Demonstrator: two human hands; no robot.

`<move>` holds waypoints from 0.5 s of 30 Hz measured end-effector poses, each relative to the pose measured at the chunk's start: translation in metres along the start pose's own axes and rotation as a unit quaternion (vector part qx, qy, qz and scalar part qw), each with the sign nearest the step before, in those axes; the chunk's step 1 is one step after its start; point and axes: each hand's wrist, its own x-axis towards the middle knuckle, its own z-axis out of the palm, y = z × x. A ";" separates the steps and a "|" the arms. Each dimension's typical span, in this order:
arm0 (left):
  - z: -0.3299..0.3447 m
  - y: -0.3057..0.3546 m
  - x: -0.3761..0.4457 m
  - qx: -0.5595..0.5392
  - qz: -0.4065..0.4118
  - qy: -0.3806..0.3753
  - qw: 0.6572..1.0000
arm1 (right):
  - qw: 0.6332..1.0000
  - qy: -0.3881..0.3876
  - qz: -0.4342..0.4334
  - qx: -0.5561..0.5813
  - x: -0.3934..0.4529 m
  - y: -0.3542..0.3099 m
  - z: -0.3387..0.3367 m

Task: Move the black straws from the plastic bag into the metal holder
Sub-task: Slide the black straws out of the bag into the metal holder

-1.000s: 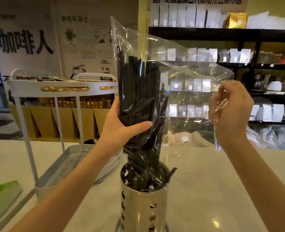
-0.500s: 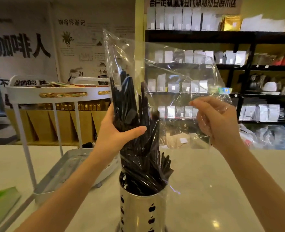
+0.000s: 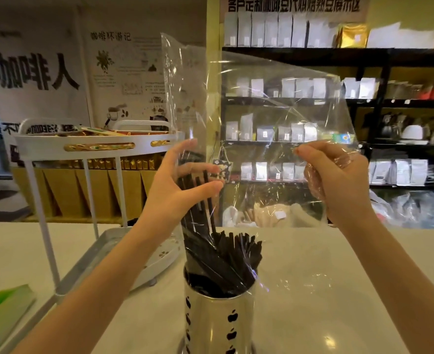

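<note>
A clear plastic bag (image 3: pixel 269 103) hangs upside down over the metal holder (image 3: pixel 218 325), a shiny cylinder with apple-shaped holes standing on the pale counter. Most black straws (image 3: pixel 226 261) stand bunched in the holder's mouth, still partly wrapped by the bag's lower end. A few straws lean higher up inside the bag beside my left hand (image 3: pixel 182 185), whose fingers are spread against the bag's left side. My right hand (image 3: pixel 338 180) pinches the bag's right edge, level with my left hand.
A white two-tier trolley (image 3: pixel 96 146) with a metal tray stands left of the holder. A green book (image 3: pixel 1 310) lies at the counter's left edge. Dark shelves (image 3: pixel 363 103) with white pouches fill the background.
The straws have slid down out of the bag into the holder. My left hand has loosened from a grip around the bundle to spread fingers, and the bag is now mostly empty.
</note>
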 end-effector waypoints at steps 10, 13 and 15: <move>0.003 0.028 0.010 -0.035 0.018 -0.011 0.999 | 1.000 0.009 -0.017 -0.006 0.009 -0.011 -0.004; 0.000 0.034 0.015 -0.046 0.025 -0.014 0.999 | 1.000 0.021 -0.010 -0.014 0.013 -0.012 -0.005; 0.001 0.035 0.015 -0.043 0.023 -0.024 0.999 | 1.000 0.021 -0.005 -0.021 0.014 -0.012 -0.006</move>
